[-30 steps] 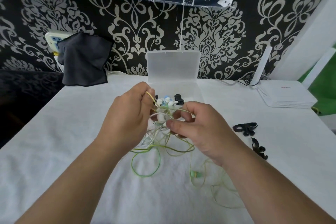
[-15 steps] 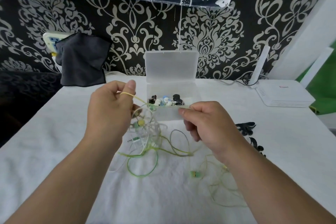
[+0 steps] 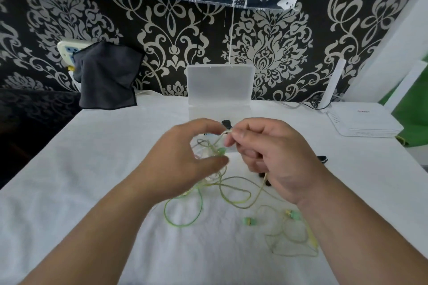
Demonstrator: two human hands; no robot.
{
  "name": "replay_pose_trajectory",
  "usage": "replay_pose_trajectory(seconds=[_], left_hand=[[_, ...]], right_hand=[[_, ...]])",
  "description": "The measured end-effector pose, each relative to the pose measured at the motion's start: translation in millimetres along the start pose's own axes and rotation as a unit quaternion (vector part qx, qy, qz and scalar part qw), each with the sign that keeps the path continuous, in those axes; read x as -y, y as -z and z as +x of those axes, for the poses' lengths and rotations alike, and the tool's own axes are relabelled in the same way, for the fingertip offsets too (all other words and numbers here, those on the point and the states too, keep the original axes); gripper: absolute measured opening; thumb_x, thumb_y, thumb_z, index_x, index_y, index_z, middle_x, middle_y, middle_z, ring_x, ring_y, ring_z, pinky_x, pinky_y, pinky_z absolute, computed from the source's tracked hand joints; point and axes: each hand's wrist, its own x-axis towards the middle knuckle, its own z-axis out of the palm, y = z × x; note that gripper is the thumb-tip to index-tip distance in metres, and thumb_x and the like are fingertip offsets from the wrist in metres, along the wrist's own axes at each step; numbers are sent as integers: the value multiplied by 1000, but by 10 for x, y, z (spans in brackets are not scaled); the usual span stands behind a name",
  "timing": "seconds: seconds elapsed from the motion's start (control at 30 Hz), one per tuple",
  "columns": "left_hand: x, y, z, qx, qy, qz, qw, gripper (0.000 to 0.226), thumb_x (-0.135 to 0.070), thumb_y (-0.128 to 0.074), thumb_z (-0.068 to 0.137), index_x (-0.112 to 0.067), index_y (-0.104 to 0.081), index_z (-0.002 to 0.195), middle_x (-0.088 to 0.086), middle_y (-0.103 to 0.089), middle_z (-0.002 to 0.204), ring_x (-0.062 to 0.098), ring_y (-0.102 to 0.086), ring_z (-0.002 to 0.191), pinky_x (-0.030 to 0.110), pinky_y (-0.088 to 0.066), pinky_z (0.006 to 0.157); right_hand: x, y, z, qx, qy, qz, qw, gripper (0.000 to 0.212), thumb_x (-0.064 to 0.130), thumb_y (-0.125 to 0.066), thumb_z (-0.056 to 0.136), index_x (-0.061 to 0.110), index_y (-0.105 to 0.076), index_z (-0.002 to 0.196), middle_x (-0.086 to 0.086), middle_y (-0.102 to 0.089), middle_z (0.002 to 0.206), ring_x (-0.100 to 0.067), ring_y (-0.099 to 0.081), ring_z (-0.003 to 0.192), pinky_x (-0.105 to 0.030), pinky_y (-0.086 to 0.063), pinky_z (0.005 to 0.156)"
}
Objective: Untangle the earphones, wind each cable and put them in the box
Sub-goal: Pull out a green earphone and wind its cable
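Observation:
A tangle of thin green and yellow earphone cables (image 3: 222,190) lies on the white cloth, partly lifted between my hands. My right hand (image 3: 273,157) pinches a cable end between thumb and forefinger. My left hand (image 3: 183,159) curls around the raised part of the tangle, thumb beside a green earbud (image 3: 221,151). Two more green earbuds (image 3: 249,221) (image 3: 292,215) lie on the cloth below my right wrist. The clear plastic box (image 3: 220,109) stands open behind my hands, lid upright; small dark pieces show inside, mostly hidden by my fingers.
A dark grey cloth (image 3: 106,81) hangs at the back left over a socket. A white router (image 3: 363,120) sits at the back right. Small black pieces (image 3: 323,159) lie right of my right hand. The table's left edge drops off into dark floor.
My hands have come back together in front of the box. The right hand now pinches a cable end higher up, and a second loose earbud has appeared on the cloth.

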Motion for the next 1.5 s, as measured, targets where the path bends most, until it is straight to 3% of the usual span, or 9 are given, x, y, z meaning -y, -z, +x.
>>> replay_pose_trajectory(seconds=[0.13, 0.37, 0.53, 0.77, 0.93, 1.1, 1.27, 1.4, 1.5], left_hand=[[125, -137, 54, -33, 26, 14, 999, 12, -29, -68, 89, -24, -68, 79, -6, -66, 72, 10, -60, 64, 32, -49, 66], [246, 10, 101, -98, 86, 59, 990, 17, -18, -62, 89, -22, -57, 74, -2, -55, 59, 9, -44, 47, 27, -39, 51], [139, 1, 93, -114, 58, -13, 992, 25, -1, -65, 82, -22, -54, 74, -2, -66, 71, 17, -57, 58, 27, -47, 54], [258, 77, 106, -98, 144, -120, 977, 22, -14, -70, 61, -18, -49, 66, 14, -71, 81, 45, -66, 86, 43, -49, 67], [360, 95, 137, -110, 192, -124, 967, 24, 1, -67, 82, -18, -53, 83, -3, -59, 64, 22, -60, 66, 30, -36, 57], [474, 132, 131, -90, 240, 30, 966, 40, 4, -47, 87, -30, -60, 103, 3, -54, 79, 18, -50, 61, 21, -38, 47], [522, 126, 101, -79, 303, 335, 889, 53, -22, -67, 83, -20, -50, 132, 13, -42, 129, 36, -42, 120, 47, -43, 96], [256, 32, 114, -189, 107, 269, 938, 58, -16, -74, 77, -17, -56, 132, 7, -45, 135, 27, -44, 125, 36, -38, 103], [-84, -122, 97, -43, -6, 47, 998, 31, -20, -75, 80, -32, -68, 107, -16, -66, 110, -2, -60, 100, 20, -47, 92]], right_hand=[[149, 48, -30, -2, 35, 86, 996, 19, 23, -60, 87, 13, -75, 80, -2, -35, 56, -12, -25, 47, -24, -17, 45], [180, 297, -42, -204, 9, 98, 974, 25, 15, -57, 96, 11, -72, 78, 0, -28, 52, -12, -19, 43, -28, -10, 49], [71, 335, -32, -194, -106, -171, 960, 17, 21, -68, 84, 13, -75, 71, 12, -32, 43, -8, -25, 38, -18, -19, 40], [75, 476, -22, -347, -99, -100, 927, 11, 11, -65, 75, 12, -67, 64, 10, -30, 42, -10, -21, 36, -20, -19, 40], [130, 426, -15, -365, -39, 11, 930, 16, 4, -57, 81, 10, -57, 65, 2, -26, 49, -14, -14, 43, -27, -8, 47], [142, 529, -11, -399, -25, 57, 915, 22, 6, -56, 81, 12, -55, 59, -1, -28, 53, -14, -16, 45, -26, -9, 45], [104, 467, -48, -266, -58, -59, 960, 25, 10, -60, 87, 11, -70, 64, -5, -43, 58, -18, -34, 48, -26, -26, 46], [156, 439, -117, -246, -62, -126, 959, 21, 18, -67, 88, 14, -77, 70, 13, -53, 54, -10, -45, 60, -24, -34, 61], [150, 442, -183, -221, -78, -123, 964, 19, 24, -67, 91, 17, -79, 77, 16, -44, 49, -7, -33, 48, -19, -28, 50]])
